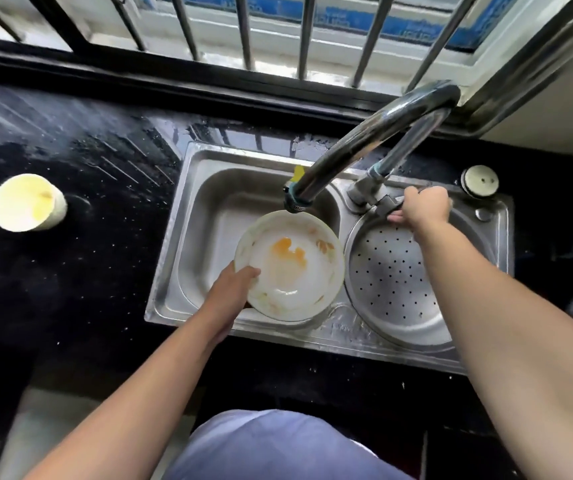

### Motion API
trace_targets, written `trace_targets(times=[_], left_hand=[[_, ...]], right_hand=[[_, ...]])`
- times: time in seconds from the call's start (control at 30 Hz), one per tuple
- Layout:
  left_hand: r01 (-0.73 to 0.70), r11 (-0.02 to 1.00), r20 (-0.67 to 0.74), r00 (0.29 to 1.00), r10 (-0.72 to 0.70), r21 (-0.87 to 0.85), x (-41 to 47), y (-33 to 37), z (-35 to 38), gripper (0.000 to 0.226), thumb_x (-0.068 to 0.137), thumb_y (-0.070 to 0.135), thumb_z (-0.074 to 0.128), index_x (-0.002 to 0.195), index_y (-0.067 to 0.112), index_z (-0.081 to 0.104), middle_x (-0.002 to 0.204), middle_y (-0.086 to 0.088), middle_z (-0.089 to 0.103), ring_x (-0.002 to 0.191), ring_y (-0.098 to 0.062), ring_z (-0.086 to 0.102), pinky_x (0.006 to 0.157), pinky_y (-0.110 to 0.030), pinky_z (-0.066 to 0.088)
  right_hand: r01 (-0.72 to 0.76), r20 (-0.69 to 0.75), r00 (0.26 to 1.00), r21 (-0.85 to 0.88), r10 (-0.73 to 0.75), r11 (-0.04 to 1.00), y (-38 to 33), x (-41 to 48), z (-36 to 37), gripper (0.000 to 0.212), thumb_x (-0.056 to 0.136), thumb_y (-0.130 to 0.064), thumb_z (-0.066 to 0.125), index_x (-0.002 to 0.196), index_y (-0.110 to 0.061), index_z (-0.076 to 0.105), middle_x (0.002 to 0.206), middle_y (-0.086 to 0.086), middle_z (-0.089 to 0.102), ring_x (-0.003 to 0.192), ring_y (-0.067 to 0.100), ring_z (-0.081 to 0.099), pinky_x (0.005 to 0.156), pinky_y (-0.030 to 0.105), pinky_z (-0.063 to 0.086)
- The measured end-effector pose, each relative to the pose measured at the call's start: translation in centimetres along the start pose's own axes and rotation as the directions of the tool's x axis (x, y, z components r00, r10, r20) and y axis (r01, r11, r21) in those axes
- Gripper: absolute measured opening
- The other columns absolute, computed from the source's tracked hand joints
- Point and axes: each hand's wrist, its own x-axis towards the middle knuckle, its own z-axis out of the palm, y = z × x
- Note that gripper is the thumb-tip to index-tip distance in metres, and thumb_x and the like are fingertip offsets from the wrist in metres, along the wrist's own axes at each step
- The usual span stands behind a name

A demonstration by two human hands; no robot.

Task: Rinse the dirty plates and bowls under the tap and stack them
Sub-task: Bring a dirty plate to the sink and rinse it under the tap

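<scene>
A white bowl [292, 268] with orange-yellow residue inside hangs over the left basin of the steel sink [188, 216], just below the tap spout [297, 199]. My left hand [233, 289] grips the bowl's near-left rim, thumb inside. My right hand [423, 206] is closed on the tap handle [387, 202] at the tap's base. No water stream is visible from the spout. A second pale bowl [27, 202] with yellowish smears sits on the black counter at the far left.
The right basin holds a round perforated steel strainer [392, 275]. A round white cap [480, 180] sits at the sink's back right corner. The black counter [80, 258] is wet and speckled. Window bars [247, 32] run behind the sink.
</scene>
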Motion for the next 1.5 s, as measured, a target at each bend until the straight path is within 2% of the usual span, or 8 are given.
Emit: trace_targets(times=[0.2,0.37,0.8,0.9,1.03,1.2,1.4,1.5], left_hand=[[0.020,0.999,-0.028,0.999,-0.021,-0.046,0.4,-0.4,0.0,0.031,0.076,0.037,0.064,0.105,0.034,0.072,0.101,0.003,0.082,0.100,-0.023,0.077,0.087,-0.046,0.063],[0.028,0.998,-0.040,0.999,-0.030,-0.062,0.7,-0.2,0.2,0.030,0.080,0.034,0.062,0.108,0.031,0.071,0.104,0.001,0.082,0.102,-0.024,0.075,0.087,-0.045,0.062],[0.043,0.995,-0.041,0.998,-0.046,-0.090,1.4,0.4,0.4,0.024,0.080,0.029,0.060,0.103,0.027,0.069,0.084,0.008,0.081,0.081,-0.015,0.075,0.057,-0.025,0.059],[0.046,0.994,-0.052,0.997,-0.051,-0.098,1.6,0.4,0.3,0.027,0.079,0.030,0.060,0.105,0.028,0.068,0.102,-0.002,0.077,0.091,-0.021,0.074,0.058,-0.026,0.059],[0.029,0.998,-0.072,0.997,-0.033,-0.059,1.9,0.5,0.2,0.026,0.077,0.030,0.059,0.101,0.033,0.068,0.111,-0.005,0.075,0.097,-0.025,0.073,0.067,-0.036,0.062],[0.013,0.999,-0.052,0.999,-0.016,-0.053,1.9,0.4,0.1,0.030,0.071,0.031,0.060,0.099,0.032,0.072,0.105,-0.007,0.078,0.091,-0.027,0.074,0.065,-0.038,0.063],[0.007,0.998,-0.018,1.000,-0.008,-0.060,2.0,0.2,-0.6,0.038,0.066,0.031,0.062,0.101,0.029,0.075,0.100,-0.007,0.081,0.082,-0.020,0.076,0.068,-0.039,0.063],[0.029,0.998,-0.072,0.997,-0.032,-0.049,2.1,-0.2,-1.2,0.039,0.064,0.030,0.059,0.102,0.026,0.069,0.107,-0.008,0.076,0.100,-0.029,0.073,0.090,-0.054,0.062]], right_hand=[[0.005,-0.019,1.000,-0.009,-0.005,1.000,0.6,0.1,0.2,0.022,0.097,-0.019,0.042,0.080,-0.007,0.048,0.105,0.028,0.072,0.062,0.029,0.077,0.074,0.043,0.065],[-0.003,-0.040,0.999,0.026,0.004,1.000,0.9,0.5,0.3,0.024,0.096,-0.016,0.045,0.073,-0.007,0.048,0.071,0.018,0.070,0.062,0.033,0.078,0.068,0.040,0.065],[-0.120,0.011,0.993,0.062,0.120,0.991,1.1,-3.0,0.2,0.043,0.100,-0.036,0.043,0.108,0.001,0.064,0.103,0.018,0.075,0.072,0.025,0.079,0.077,0.032,0.063],[0.149,-0.004,0.988,-0.227,-0.154,0.962,1.9,-8.0,1.0,0.032,0.095,-0.031,0.047,0.112,-0.008,0.062,0.114,0.016,0.067,0.105,0.032,0.063,0.088,0.031,0.045],[0.760,0.289,0.646,-0.323,-0.707,0.563,3.4,-17.1,4.3,0.033,0.085,-0.012,0.057,0.117,-0.008,0.067,0.130,0.008,0.060,0.120,0.022,0.053,0.104,0.031,0.045],[0.711,0.590,0.696,-0.484,-0.410,0.511,2.8,-19.6,8.8,0.033,0.091,-0.018,0.051,0.119,-0.003,0.057,0.156,0.012,0.040,0.140,0.033,0.040,0.101,0.045,0.048],[0.872,0.878,0.415,-0.311,-0.237,0.377,2.0,-21.0,9.8,0.036,0.098,-0.018,0.043,0.132,-0.011,0.054,0.142,0.014,0.052,0.131,0.036,0.048,0.098,0.044,0.048],[0.812,0.829,0.544,-0.481,-0.130,0.331,3.2,-21.0,8.7,0.031,0.100,-0.028,0.042,0.122,-0.009,0.053,0.121,0.017,0.058,0.113,0.039,0.059,0.078,0.039,0.046]])
